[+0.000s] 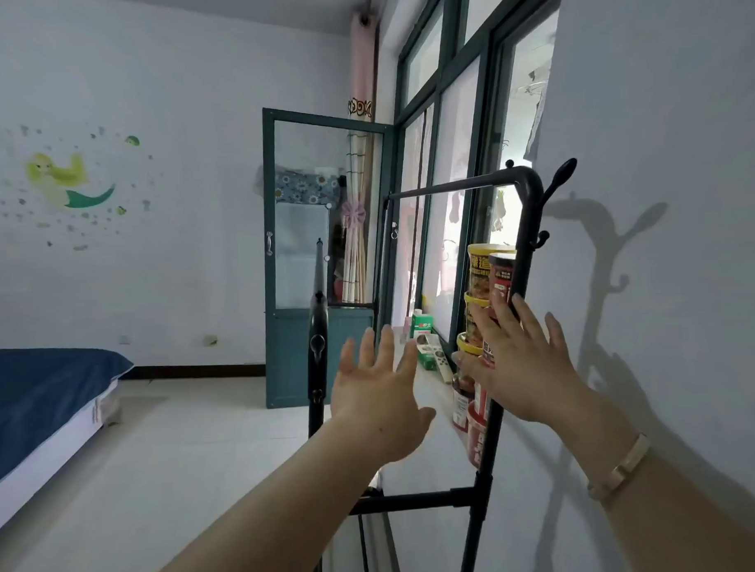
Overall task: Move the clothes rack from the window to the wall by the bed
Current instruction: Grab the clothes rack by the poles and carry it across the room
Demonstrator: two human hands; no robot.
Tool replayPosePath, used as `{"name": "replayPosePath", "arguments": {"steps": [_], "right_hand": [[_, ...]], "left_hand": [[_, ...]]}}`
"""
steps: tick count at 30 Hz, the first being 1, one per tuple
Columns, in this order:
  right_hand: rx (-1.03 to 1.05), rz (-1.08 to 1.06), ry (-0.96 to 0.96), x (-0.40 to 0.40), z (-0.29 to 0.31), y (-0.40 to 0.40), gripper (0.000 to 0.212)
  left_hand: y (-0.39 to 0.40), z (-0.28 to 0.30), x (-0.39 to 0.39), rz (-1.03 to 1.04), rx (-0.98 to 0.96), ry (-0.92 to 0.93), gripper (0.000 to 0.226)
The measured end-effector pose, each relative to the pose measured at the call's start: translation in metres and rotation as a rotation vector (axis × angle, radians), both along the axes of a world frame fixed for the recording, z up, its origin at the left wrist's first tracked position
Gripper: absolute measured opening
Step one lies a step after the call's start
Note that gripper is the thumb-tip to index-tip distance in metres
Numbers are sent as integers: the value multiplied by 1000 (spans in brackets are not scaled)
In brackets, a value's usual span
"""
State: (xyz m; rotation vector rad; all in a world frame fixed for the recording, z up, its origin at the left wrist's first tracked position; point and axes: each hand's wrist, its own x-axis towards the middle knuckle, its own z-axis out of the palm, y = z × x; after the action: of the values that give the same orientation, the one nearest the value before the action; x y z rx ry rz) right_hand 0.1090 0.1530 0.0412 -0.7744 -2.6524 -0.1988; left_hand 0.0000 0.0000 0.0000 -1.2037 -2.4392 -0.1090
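Observation:
A black metal clothes rack point(529, 195) stands by the window point(447, 133), its top bar running along the glass and its near upright post beside the right wall. A second black post point(316, 330) rises at its left side. My left hand point(377, 397) is open with fingers spread, between the two posts and touching neither. My right hand point(521, 357) is open too, fingers spread just in front of the near upright post. The bed point(41, 391) with a blue cover lies at the left, against the wall with a mermaid sticker point(64, 181).
Stacked food tubs point(487, 282) and small boxes point(424, 339) sit on the window sill behind the rack. A teal glass door point(306, 254) stands open at the far corner. Pale tiled floor point(193, 442) stretches between the rack and the bed.

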Motion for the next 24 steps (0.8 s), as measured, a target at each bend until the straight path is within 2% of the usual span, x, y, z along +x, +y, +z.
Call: {"name": "replayPosePath", "arguments": {"steps": [2, 4, 6, 9, 12, 15, 17, 20, 22, 24], "right_hand": [[29, 8, 1, 0, -5, 2, 78], [37, 6, 51, 0, -9, 6, 74], [38, 26, 173, -2, -11, 6, 73], [14, 87, 455, -4, -12, 2, 75], [-174, 191, 696, -6, -15, 0, 85], [-427, 233, 782, -11, -16, 3, 83], [-526, 229, 808, -17, -15, 7, 74], [-676, 188, 866, -27, -18, 16, 53], [-811, 149, 924, -35, -20, 22, 31], [-988, 110, 1006, -42, -22, 29, 16]], "left_hand": [[-7, -6, -3, 42, -20, 53, 84], [-14, -18, -10, 44, 43, 102, 84], [-21, -27, -13, 7, 150, 160, 82], [-33, -36, -19, -105, 391, 302, 71], [-37, -46, -28, -194, 642, 371, 62], [-38, -56, -36, -223, 828, 356, 67], [-38, -62, -41, -211, 944, 306, 72], [-34, -70, -45, -173, 1087, 130, 77], [-29, -73, -44, -162, 1202, -109, 78], [-24, -70, -45, -96, 1323, -441, 76]]}}
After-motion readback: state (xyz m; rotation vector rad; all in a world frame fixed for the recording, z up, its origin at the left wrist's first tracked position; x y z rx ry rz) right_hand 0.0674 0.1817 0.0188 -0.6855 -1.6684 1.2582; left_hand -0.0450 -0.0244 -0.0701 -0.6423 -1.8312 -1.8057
